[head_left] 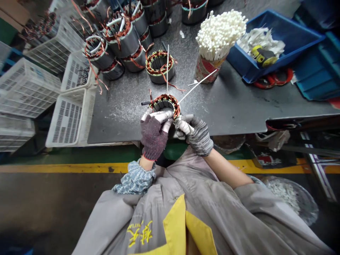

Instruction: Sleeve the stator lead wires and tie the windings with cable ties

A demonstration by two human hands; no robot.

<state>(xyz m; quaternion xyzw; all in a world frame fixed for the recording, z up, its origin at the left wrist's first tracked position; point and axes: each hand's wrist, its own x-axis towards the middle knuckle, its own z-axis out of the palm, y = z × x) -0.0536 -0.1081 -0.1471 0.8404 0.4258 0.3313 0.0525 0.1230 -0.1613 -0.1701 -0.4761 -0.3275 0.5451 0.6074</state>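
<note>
Both my gloved hands grip a motor stator (164,105) with copper windings, held upright just above the table's front edge. My left hand (154,134), in a dark knit glove with white-coated fingertips, wraps its lower left side. My right hand (196,135), in a grey knit glove, holds its lower right side. A white cable tie (198,86) runs from the windings to the upper right, and a black rod (146,103) pokes out to the left. Another wound stator (160,67) stands on the table beyond my hands.
Several wound stators (119,39) crowd the far table, beside a can of white cable ties (214,46). A blue tray (273,46) holds white ties and a yellow tool (261,56). White plastic crates (70,118) stand left; a metal bowl (292,198) sits on the floor right.
</note>
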